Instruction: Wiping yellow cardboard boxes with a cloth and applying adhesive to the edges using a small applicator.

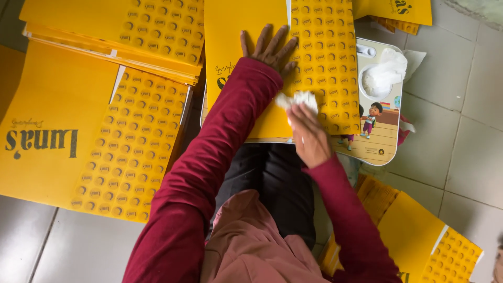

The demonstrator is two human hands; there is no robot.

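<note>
Pressing flat, your left hand lies with fingers spread on the yellow sheet across your lap, near its far edge. Your right hand has its fingers closed on a small white cloth, which rests on that sheet where the plain yellow meets the dotted panel. The sheet's near edge sits just above your knees. A white tray pokes out from under its right side, with crumpled white tissue on it. Stacked yellow sheets crowd your left; another pile lies by your right elbow. Bare tiled floor opens to the right.
</note>
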